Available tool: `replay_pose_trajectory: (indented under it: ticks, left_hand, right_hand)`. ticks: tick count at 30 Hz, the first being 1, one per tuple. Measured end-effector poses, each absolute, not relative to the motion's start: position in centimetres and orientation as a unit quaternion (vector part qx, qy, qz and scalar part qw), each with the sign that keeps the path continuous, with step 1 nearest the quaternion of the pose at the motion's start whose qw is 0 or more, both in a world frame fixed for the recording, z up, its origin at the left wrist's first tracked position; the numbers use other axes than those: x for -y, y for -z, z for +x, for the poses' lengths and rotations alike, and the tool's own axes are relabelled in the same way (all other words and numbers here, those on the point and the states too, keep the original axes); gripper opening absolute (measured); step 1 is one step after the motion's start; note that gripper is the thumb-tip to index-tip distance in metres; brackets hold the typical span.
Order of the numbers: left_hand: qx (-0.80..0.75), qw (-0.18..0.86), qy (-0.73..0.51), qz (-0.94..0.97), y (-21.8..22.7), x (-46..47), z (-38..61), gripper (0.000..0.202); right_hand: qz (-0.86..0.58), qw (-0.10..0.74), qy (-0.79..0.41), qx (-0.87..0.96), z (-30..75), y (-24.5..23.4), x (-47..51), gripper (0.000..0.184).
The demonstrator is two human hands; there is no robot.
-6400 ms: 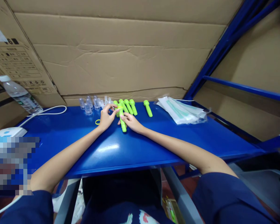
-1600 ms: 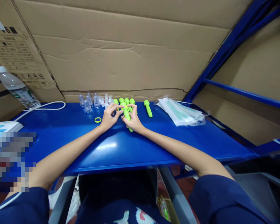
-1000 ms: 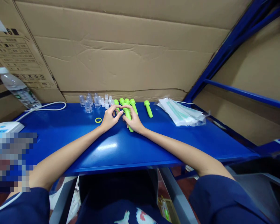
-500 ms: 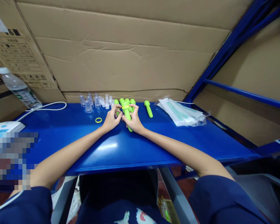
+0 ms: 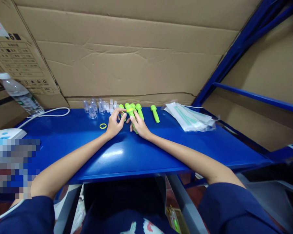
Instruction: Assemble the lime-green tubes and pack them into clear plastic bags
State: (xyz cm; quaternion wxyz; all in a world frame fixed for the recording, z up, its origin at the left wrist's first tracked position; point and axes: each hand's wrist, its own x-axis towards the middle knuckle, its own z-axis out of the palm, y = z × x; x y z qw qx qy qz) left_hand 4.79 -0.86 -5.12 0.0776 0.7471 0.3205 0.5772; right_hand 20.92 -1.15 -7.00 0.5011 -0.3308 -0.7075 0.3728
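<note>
My right hand [image 5: 140, 127] is wrapped round a lime-green flashlight-shaped tube [image 5: 131, 114], its wider head pointing away from me. A yellow ring [image 5: 129, 110] sits around that head. At the left side of the head my left hand [image 5: 115, 124] has its thumb and fingers apart, with the index fingertip at or very near the ring. Just beyond the hands lie several more green tubes [image 5: 139, 112], partly hidden by my fingers. Another green tube [image 5: 155, 113] rests apart to the right. A loose yellow ring [image 5: 102, 126] lies flat, left of my left hand.
Clear domed plastic pieces [image 5: 92, 112] and smaller whitish ones [image 5: 111, 107] stand at the back of the blue table [image 5: 141, 156]. Plastic-wrapped packets [image 5: 189, 117] lie right. Far left are a water bottle [image 5: 23, 96], a power strip [image 5: 9, 133] and a white cable [image 5: 56, 112].
My right hand has shifted its grip, with the thumb now lying along the tube. My left hand has drawn slightly left and its thumb and fingers have spread.
</note>
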Motion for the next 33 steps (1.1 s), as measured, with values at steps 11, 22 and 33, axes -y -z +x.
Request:
replay_pose_trajectory:
  ticks: [11,22,33]
  left_hand:
    - [-0.300,0.073,-0.557,0.771,4.98,0.82,4.74,0.019]
    - [-0.303,0.087,-0.543,0.778,4.73,0.98,4.72,0.025]
    - [-0.313,0.067,-0.550,0.771,4.52,0.63,4.35,0.021]
  right_hand:
    - [-0.319,0.518,-0.370,0.702,20.76,7.14,1.35,0.045]
    - [-0.334,0.511,-0.344,0.713,20.90,6.89,1.72,0.040]
    - [-0.301,0.529,-0.384,0.695,20.77,7.25,1.46,0.046]
